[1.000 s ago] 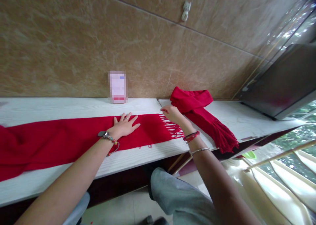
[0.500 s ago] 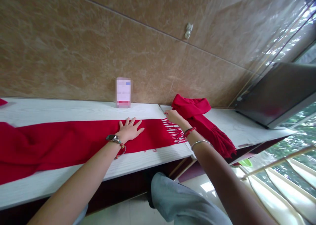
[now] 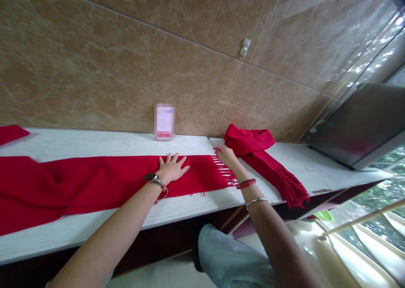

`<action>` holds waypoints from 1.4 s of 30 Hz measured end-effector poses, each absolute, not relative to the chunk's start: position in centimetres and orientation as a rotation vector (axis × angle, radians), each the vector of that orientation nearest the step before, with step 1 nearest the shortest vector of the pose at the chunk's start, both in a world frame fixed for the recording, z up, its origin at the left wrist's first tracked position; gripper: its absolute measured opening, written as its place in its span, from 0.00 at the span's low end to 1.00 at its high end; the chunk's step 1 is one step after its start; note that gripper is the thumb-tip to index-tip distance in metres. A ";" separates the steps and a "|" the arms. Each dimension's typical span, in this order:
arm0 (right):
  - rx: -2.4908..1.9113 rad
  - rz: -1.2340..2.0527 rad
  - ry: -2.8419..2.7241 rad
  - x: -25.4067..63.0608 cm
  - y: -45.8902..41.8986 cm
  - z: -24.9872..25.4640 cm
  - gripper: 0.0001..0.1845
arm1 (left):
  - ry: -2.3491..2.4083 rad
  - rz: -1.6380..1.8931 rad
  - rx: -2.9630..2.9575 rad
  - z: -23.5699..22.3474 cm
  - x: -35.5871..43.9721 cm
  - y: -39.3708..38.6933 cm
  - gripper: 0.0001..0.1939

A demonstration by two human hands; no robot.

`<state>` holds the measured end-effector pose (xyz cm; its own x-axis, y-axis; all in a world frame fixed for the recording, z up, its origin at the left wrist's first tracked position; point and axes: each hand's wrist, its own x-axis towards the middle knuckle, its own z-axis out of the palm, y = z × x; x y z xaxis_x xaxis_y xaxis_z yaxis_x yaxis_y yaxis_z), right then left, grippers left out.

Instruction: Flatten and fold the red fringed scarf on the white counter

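Bright red, long, flat cloth scarf (image 3: 201,172) lies between the front and back edges of the long white wood-look surface (image 3: 182,210), its fringe end to the right. The left hand (image 3: 172,170) is spread wide and flat on it, pressing down and gripping nothing. The right hand (image 3: 225,155) has bent fingers at the back corner of the scarf's thin red fringe (image 3: 222,170); I cannot tell if they pinch a strand. The work now looks like holding the cloth flat and tidying the fringe. The next move seems to need light, careful fingers, so the strands do not tangle, while the flat hand keeps the cloth down.

Counting what shows: two hands, and two red things with fringes. The second, a folded red cloth scarf (image 3: 248,140), sits right of the first; its fringe reaches the surface's front edge. One more red cloth piece (image 3: 12,134) is near the back edge, far left; I cannot tell if it joins the long scarf. One blurred pink upright slab (image 3: 165,121) stands at the back edge. One small white hook (image 3: 245,47) is on the brown stone-look wall (image 3: 126,77).
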<state>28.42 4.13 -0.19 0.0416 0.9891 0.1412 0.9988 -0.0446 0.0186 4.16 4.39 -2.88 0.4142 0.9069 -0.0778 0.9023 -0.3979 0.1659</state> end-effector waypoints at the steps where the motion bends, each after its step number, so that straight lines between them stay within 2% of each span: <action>1: -2.163 -0.155 -2.144 27.5 4.3 -0.5 0.23 | 1.608 0.041 2.486 -2.9 4.2 4.4 0.31; 5: -2.074 -0.066 -2.236 25.4 5.1 -2.1 0.21 | 1.609 -0.001 2.482 -2.7 4.2 4.5 0.32; 13: -2.110 -0.067 -2.177 28.2 5.3 -2.8 0.16 | 1.589 -0.068 2.482 -2.0 4.0 4.1 0.32; 25: -2.014 -0.040 -2.272 29.3 5.1 -2.3 0.14 | 1.594 -0.061 2.491 -2.8 3.9 4.8 0.32; 30: -1.982 -0.068 -2.269 29.1 4.9 -1.9 0.19 | 1.598 -0.059 2.483 -2.8 3.8 4.9 0.32; 42: -2.043 -0.027 -2.229 30.1 5.2 -3.1 0.12 | 1.592 -0.062 2.486 -2.8 3.8 4.9 0.33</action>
